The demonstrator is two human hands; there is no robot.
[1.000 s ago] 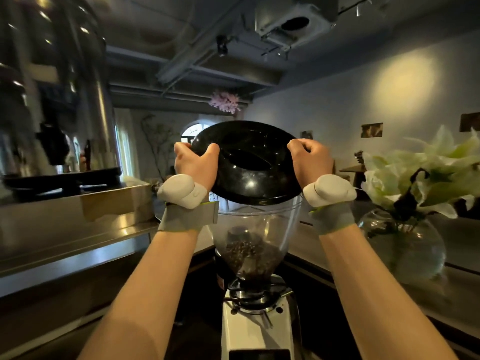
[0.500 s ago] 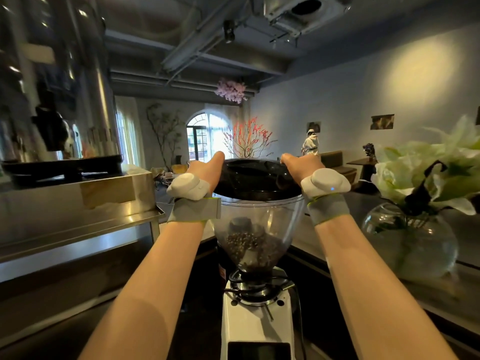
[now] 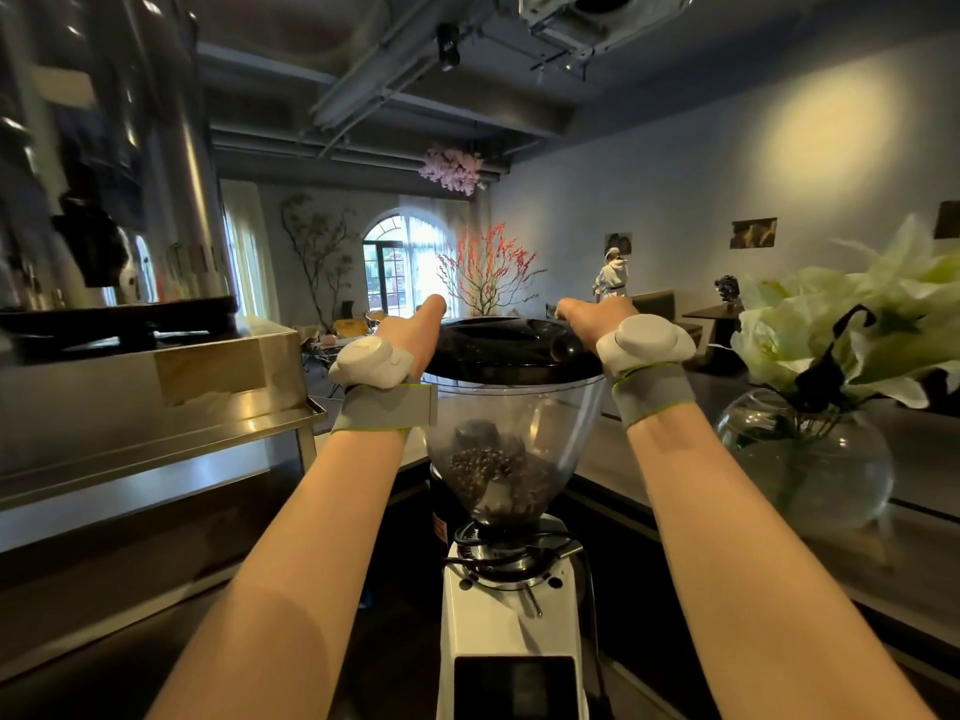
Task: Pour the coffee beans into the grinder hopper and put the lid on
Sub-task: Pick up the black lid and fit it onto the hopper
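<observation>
A white coffee grinder (image 3: 511, 605) stands right in front of me, topped by a clear hopper (image 3: 571, 423). Dark coffee beans (image 3: 488, 467) fill the hopper's narrow bottom. The black round lid (image 3: 498, 350) lies flat on the hopper's rim. My left hand (image 3: 410, 327) grips the lid's left edge and my right hand (image 3: 589, 317) grips its right edge. Each wrist carries a grey strap with a white device. My fingers on the far side of the lid are hidden.
A steel counter and shelf (image 3: 171, 423) with a tall shiny machine (image 3: 104, 163) stand close on the left. A round glass vase (image 3: 810, 454) of white flowers sits on the counter at the right. The room with tables and a red branch plant (image 3: 485, 272) lies behind.
The lid was held tilted above the hopper; both hands lowered it and laid it flat on the hopper's rim. My hands still hold its edges.
</observation>
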